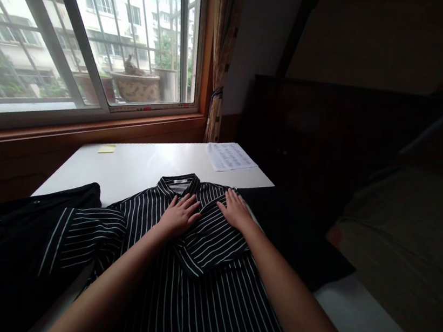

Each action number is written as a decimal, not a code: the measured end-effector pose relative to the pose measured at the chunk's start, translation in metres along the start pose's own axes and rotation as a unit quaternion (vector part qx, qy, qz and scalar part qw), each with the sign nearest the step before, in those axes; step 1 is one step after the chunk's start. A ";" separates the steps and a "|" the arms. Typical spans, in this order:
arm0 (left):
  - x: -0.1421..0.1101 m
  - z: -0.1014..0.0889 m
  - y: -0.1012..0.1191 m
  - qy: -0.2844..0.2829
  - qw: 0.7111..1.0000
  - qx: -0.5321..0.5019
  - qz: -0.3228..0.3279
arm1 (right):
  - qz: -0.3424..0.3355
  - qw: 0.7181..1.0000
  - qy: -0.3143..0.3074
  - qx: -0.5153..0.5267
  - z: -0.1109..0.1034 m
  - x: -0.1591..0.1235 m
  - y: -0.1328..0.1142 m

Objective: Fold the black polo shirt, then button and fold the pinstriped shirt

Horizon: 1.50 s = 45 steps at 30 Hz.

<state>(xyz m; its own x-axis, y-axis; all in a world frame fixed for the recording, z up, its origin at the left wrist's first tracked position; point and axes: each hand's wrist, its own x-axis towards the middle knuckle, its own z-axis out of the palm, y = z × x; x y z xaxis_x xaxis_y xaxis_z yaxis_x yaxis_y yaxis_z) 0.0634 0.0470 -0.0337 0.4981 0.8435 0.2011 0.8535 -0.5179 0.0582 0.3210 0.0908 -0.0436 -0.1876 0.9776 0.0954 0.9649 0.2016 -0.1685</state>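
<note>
A black shirt with white stripes (203, 305) lies spread over the table, its collar toward the window. One sleeve is folded across the chest, while the other stretches out to the left. My left hand (179, 216) rests flat just below the collar, fingers spread, at the edge of the folded sleeve. Near the shoulder on the right, my right hand (235, 209) presses flat on the striped cloth with its fingers stretched out. Neither hand grips the fabric.
Dark folded clothes (23, 249) lie at the left edge of the white table (140, 162). Printed papers (231, 157) and a yellow sticky note (106, 149) are at the back. Black cloth (294, 235) covers the right side. A window (100, 30) stands behind.
</note>
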 end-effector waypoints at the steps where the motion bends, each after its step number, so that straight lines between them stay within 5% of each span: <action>1: 0.002 0.001 -0.002 0.003 1.000 0.002 -0.003 | 0.002 1.000 0.000 0.000 0.001 0.003 0.001; 10: 0.032 -0.011 0.014 0.055 0.998 0.018 0.000 | -0.005 1.000 0.015 -0.007 0.005 0.008 0.005; 24: 0.101 0.027 0.007 0.003 0.998 0.008 -0.061 | -0.016 0.999 0.036 -0.022 -0.001 -0.006 0.007; 39: 0.111 0.030 -0.004 -0.016 0.998 -0.012 -0.064 | -0.030 0.999 0.026 -0.014 -0.001 -0.007 0.013; 45: 0.098 0.007 0.010 0.012 0.999 -0.017 -0.025 | -0.024 0.999 0.022 -0.012 0.001 -0.006 0.013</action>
<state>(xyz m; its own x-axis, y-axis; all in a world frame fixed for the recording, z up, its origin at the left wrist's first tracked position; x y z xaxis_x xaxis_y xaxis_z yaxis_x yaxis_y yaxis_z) 0.1224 0.1258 -0.0203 0.4509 0.8649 0.2207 0.8713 -0.4802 0.1017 0.3340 0.0875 -0.0477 -0.2260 0.9630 0.1468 0.9590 0.2463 -0.1398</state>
